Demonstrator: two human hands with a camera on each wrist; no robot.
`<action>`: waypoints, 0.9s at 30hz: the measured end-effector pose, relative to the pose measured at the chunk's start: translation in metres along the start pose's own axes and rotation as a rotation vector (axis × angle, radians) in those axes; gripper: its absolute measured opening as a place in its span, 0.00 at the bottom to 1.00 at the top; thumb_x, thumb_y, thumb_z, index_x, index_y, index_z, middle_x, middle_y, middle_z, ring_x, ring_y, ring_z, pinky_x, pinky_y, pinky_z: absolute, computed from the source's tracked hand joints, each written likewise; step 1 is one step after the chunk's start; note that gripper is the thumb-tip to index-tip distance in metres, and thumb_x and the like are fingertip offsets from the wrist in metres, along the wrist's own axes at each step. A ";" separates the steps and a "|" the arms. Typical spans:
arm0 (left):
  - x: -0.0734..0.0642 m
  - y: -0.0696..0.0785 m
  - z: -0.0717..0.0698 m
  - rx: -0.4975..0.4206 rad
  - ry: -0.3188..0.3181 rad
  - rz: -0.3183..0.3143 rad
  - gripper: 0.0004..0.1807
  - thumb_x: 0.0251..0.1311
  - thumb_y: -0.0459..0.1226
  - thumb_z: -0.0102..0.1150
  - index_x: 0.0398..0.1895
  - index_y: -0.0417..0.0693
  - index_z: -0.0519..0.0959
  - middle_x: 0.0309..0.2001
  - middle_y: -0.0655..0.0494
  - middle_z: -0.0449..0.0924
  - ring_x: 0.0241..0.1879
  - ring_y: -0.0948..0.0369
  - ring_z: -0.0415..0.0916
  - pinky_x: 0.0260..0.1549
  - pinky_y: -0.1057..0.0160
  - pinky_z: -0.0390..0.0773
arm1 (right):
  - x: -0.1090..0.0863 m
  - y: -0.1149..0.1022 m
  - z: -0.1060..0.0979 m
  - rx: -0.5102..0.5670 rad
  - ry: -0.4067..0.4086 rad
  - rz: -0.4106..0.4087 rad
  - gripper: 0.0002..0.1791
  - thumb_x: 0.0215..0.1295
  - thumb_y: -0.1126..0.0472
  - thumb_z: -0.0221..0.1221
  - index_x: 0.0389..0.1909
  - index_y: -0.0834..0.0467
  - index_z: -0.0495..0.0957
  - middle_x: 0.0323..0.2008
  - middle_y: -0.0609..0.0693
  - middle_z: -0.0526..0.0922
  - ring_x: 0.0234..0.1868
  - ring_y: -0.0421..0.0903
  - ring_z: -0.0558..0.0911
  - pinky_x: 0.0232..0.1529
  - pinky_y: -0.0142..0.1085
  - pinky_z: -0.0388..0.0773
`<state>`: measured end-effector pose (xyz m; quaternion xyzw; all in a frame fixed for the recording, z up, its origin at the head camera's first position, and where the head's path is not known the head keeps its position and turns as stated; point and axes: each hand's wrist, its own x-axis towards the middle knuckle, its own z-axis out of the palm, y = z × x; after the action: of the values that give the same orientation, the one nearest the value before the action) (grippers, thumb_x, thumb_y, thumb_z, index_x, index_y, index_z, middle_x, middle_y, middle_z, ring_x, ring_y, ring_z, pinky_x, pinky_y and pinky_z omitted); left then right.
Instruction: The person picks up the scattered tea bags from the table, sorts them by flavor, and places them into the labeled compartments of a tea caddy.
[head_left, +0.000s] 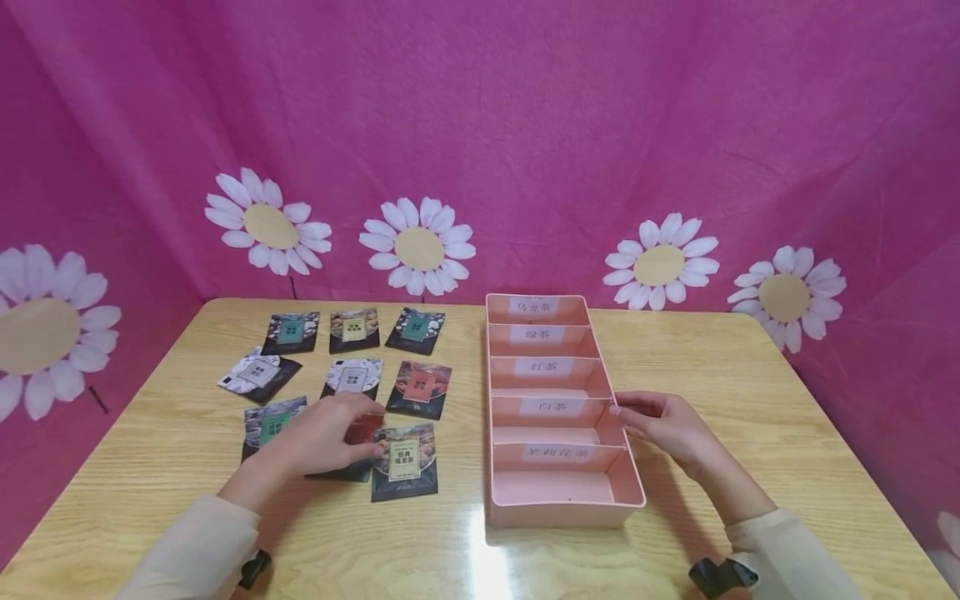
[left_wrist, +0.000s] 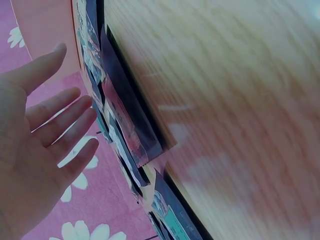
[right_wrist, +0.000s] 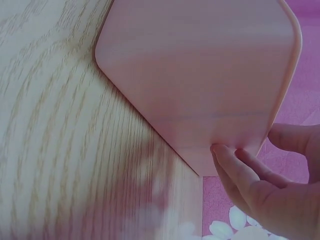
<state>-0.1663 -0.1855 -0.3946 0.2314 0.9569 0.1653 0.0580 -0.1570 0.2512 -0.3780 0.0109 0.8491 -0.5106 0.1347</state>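
Observation:
My left hand [head_left: 322, 437] is above the tea sachets, its fingers spread and relaxed with nothing between them in the left wrist view. Beneath it lies a red and black sachet [head_left: 366, 429], partly hidden by the fingers. Just right of the thumb is a sachet with a yellow label [head_left: 405, 467]. A pink divided box [head_left: 558, 515] with labelled compartments stands right of the sachets. My right hand [head_left: 667, 429] holds the box's right wall, its thumb at the rim and fingertips against the outer side [right_wrist: 200, 90].
More sachets lie in loose rows: a green-labelled one [head_left: 292, 333], a yellow-labelled one [head_left: 354, 331], an orange-red one [head_left: 420, 389] and a white and black one [head_left: 258, 375]. Behind the wooden table [head_left: 720, 358] hangs a magenta cloth [head_left: 540, 150] with daisies.

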 end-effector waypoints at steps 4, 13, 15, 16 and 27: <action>0.002 0.001 0.001 -0.004 -0.010 0.002 0.28 0.51 0.51 0.69 0.52 0.47 0.79 0.50 0.52 0.81 0.52 0.54 0.77 0.53 0.49 0.77 | 0.000 0.000 -0.001 0.011 -0.001 0.041 0.29 0.67 0.57 0.57 0.61 0.74 0.68 0.52 0.61 0.82 0.41 0.28 0.80 0.48 0.29 0.80; 0.007 0.007 0.003 -0.011 -0.043 0.019 0.26 0.51 0.47 0.70 0.52 0.45 0.79 0.51 0.50 0.81 0.54 0.52 0.77 0.55 0.49 0.75 | 0.003 0.001 -0.004 0.152 -0.067 0.085 0.30 0.67 0.58 0.56 0.58 0.80 0.66 0.43 0.47 0.84 0.43 0.31 0.80 0.48 0.26 0.79; 0.008 0.008 0.004 -0.015 -0.046 0.020 0.26 0.51 0.46 0.70 0.52 0.45 0.79 0.51 0.51 0.82 0.54 0.52 0.77 0.56 0.49 0.75 | 0.003 0.001 -0.005 0.177 -0.085 0.092 0.29 0.67 0.58 0.56 0.57 0.80 0.66 0.42 0.45 0.84 0.44 0.31 0.80 0.48 0.25 0.79; 0.009 0.008 0.004 -0.017 -0.048 0.019 0.25 0.51 0.45 0.70 0.52 0.45 0.79 0.50 0.51 0.82 0.54 0.53 0.77 0.55 0.49 0.76 | 0.004 0.001 -0.006 0.182 -0.089 0.096 0.29 0.67 0.58 0.56 0.57 0.81 0.67 0.42 0.44 0.84 0.43 0.31 0.80 0.47 0.24 0.79; 0.014 0.009 0.009 -0.033 -0.083 -0.002 0.21 0.52 0.44 0.70 0.49 0.48 0.81 0.40 0.60 0.80 0.33 0.65 0.68 0.36 0.63 0.72 | 0.002 -0.003 -0.004 0.019 -0.006 0.028 0.24 0.68 0.63 0.53 0.54 0.81 0.71 0.41 0.56 0.87 0.33 0.27 0.80 0.39 0.25 0.80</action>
<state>-0.1733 -0.1692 -0.4006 0.2363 0.9510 0.1715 0.1015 -0.1605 0.2529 -0.3741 0.0229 0.8437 -0.5166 0.1442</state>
